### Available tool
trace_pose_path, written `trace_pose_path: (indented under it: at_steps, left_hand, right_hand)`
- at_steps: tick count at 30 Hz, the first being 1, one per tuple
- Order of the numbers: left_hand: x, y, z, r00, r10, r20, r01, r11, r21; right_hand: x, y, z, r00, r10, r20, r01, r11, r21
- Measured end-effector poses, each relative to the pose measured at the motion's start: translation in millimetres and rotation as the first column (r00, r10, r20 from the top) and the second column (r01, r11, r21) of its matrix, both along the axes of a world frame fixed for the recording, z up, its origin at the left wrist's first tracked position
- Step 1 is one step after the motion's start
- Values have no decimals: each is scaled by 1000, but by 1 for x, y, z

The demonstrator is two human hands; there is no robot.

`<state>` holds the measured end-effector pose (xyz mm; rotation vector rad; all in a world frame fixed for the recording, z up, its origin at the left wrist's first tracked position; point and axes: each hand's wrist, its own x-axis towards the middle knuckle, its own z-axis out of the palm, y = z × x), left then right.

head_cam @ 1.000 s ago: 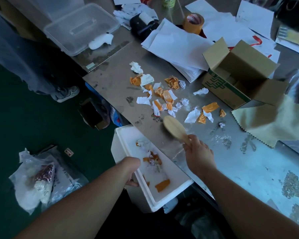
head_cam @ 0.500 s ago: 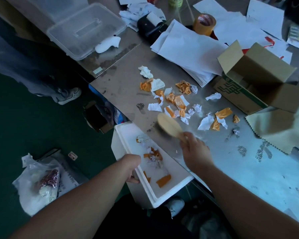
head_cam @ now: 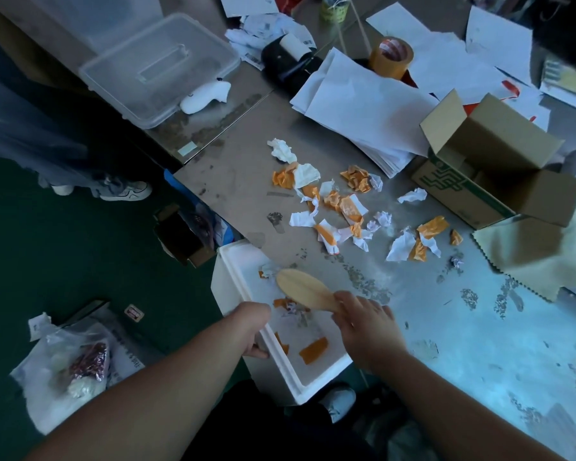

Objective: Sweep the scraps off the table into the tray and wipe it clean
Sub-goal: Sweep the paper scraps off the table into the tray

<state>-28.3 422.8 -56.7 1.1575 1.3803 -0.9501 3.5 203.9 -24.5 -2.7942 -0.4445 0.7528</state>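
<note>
Head view: your left hand (head_cam: 256, 329) grips the near left wall of the white foam tray (head_cam: 228, 284), fingers curled over the rim and thumb on the outside. The tray is off the tabletop (head_cam: 233, 174), with its long right side along the tabletop's edge. Your right hand (head_cam: 368, 331) is curled round the handle of a wooden brush (head_cam: 301, 289). The brush's oval back faces up and its head is over the far half of the tray.

A few orange strips and bits of white paper (head_cam: 314, 350) already lie inside the tray. Most of the scraps (head_cam: 333, 207), crumpled white paper and orange pieces, are scattered on the tabletop beyond the tray, between its far end and the cardboard box (head_cam: 492, 168). Grey smears and crumbs mark the surface near your right hand.

The box stands open with its flaps up. Its side carries a green printed pattern of lines and a green band, but no words you can read there. A yellowish cloth (head_cam: 529, 257) with a zigzag edge lies just beside the box. A roll of brown tape (head_cam: 391, 56) has red print on its inner core, too blurred to read. It sits at the far side by a spread of white sheets (head_cam: 363, 101). On the floor to your left, a small tag (head_cam: 134, 311) shows red marks, too small to make out.
</note>
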Motion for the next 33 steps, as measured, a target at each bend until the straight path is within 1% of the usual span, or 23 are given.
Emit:
trace_pose_path:
  at_steps: [2,5,8,10,14,18,19,20,23,25,28,31,33]
  left_hand:
    - [1,1,-2,1000,-26,1,26,1000,8]
    - [2,4,-6,999,-35,-9,35,999,12]
    - [2,4,-10,999,-39,-13,39,999,13]
    - [2,4,-11,1000,-30,-8,30,999,15]
    - [4,6,-12,999,-30,-12,30,1000,-2]
    - [6,7,-12,1000,-24,-6,24,1000,-13]
    - [6,7,-11,1000,-25,-7,25,1000,-14]
    - [6,7,-10,1000,-28,-8,28,1000,-12]
    - [5,7,-8,999,-35,4,35,999,-15]
    - [4,8,-6,1000,-27,11,27,999,-17]
    - [3,8,-4,999,-23,22,23,1000,-18]
    - [3,8,-1,1000,-17,24,17,1000,-21]
    - [3,9,1,1000,-15,21,16,1000,-26]
  right_hand:
    - [11,-1,0,995,-81,58,79,996,45]
    - [40,-1,0,961,-251,116,240,966,99]
    - [63,-2,-2,932,-339,126,332,940,71]
    - [64,-3,-2,946,-305,112,304,952,33]
    - [44,-1,-1,985,-153,77,152,988,21]
    - [21,-1,-1,993,-1,114,-2,1000,27]
    - [19,-1,-2,992,-2,125,-2,999,33]
    - [19,-2,-3,991,-39,128,33,998,46]
    - [24,-2,-7,967,-229,111,220,972,84]
    - [27,-1,-8,951,-294,92,289,955,65]
    - [21,2,-9,970,-238,44,238,971,12]
    - [8,8,-6,991,-135,-8,136,991,18]
    - [4,11,-4,997,-75,-12,75,997,21]
